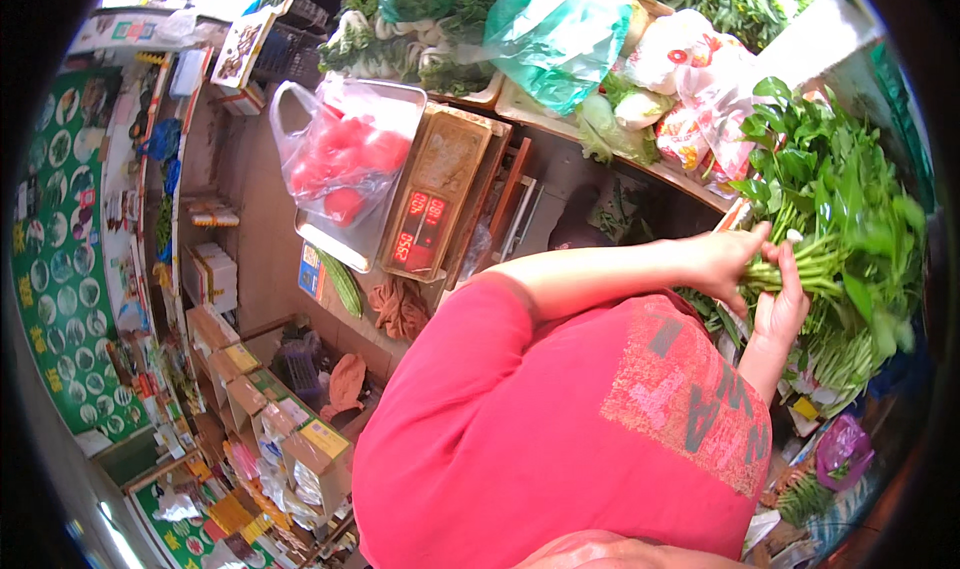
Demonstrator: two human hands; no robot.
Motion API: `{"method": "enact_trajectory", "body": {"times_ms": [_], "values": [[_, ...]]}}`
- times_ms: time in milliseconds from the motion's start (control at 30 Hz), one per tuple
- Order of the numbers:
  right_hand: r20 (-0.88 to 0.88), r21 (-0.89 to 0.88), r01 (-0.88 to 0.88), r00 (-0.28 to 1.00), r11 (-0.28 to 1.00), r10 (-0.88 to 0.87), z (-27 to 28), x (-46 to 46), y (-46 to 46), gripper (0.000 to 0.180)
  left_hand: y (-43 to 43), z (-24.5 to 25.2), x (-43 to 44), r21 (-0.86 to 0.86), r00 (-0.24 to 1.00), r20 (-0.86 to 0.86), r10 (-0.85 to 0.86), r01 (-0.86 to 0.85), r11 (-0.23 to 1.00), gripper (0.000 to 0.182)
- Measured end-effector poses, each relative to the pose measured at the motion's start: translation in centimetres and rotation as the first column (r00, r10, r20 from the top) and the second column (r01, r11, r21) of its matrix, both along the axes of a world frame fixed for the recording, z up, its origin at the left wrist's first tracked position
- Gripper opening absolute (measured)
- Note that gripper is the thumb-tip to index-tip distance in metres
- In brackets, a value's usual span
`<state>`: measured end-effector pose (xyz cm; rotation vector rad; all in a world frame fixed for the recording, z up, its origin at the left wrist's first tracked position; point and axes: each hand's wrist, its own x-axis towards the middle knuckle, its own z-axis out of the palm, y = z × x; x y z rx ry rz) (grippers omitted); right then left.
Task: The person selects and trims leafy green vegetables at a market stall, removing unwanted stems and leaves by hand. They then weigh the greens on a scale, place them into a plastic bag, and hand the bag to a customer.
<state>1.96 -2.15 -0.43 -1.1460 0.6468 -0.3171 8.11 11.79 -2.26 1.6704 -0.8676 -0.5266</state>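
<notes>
Both my hands are at the right, on the stems of a bunch of broad-leaved greens [814, 263]. My left hand [721, 261] reaches across my body, its palm and fingers around the cut stem ends. From below, my right hand [781, 300] closes on the same stems with its fingers up beside the left ones. The leaves fan out to the right over a larger heap of leafy greens [870, 186]. Some of my fingers are hidden behind the stems.
Left of centre, a clear plastic bag of tomatoes [345, 156] rests on the metal tray [352, 242] of a scale with a lit red display [418, 227]. A ridged green gourd [341, 284] and brown cloth [397, 308] lie nearby. Ahead are a green plastic bag [562, 40] and lettuce [611, 130].
</notes>
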Motion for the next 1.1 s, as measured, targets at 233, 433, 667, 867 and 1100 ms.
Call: {"method": "enact_trajectory", "body": {"times_ms": [233,433,667,867,1100], "values": [[-0.11,-0.38,-0.302,0.953,0.874,0.282,1.5,1.9,0.1,0.041,-4.6,-2.0,1.4,-0.026,0.97,-0.24,-0.022,0.016,1.0,0.018],[0.044,0.506,0.321,0.917,0.801,-0.395,-0.7,-1.1,-1.1,0.049,-4.7,1.1,3.3,-0.428,0.478,-0.845,-0.24,-0.335,0.839,0.018],[0.168,0.538,0.129,0.952,0.833,-0.257,-2.2,-2.8,1.5,0.02,-5.3,1.5,-0.1,-0.385,0.485,-0.846,-0.221,-0.27,0.882,0.015],[-0.107,-0.984,-0.015,0.846,0.176,-0.523,-5.5,-9.9,-4.9,0.028,-1.8,-1.7,3.9,-0.349,0.449,-0.877,-0.173,-0.346,0.871,0.029],[0.037,-0.191,0.241,0.971,0.952,-0.238,-1.1,-9.3,-2.7,0.011,-2.1,-2.8,0.3,-0.251,0.359,-0.921,-0.151,-0.253,0.934,0.019]]}}
